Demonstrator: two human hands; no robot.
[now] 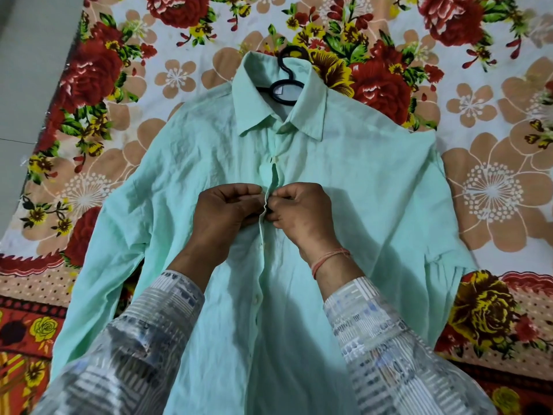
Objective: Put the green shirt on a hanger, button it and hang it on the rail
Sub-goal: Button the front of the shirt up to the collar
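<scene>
One pale green long-sleeved cloth shirt [344,190] lies on one flower-printed bedsheet [493,190], and one black plastic hanger [285,85] shows at its collar. Two bare hands are in view, the left hand [224,214] and the right hand [302,214], each coming out of one of two white-and-blue patterned sleeves [143,339]. One thin orange thread bracelet [329,259] circles the right wrist. Two small pale buttons [256,300] show plainly on the shirt front; any others are too small to count.
</scene>
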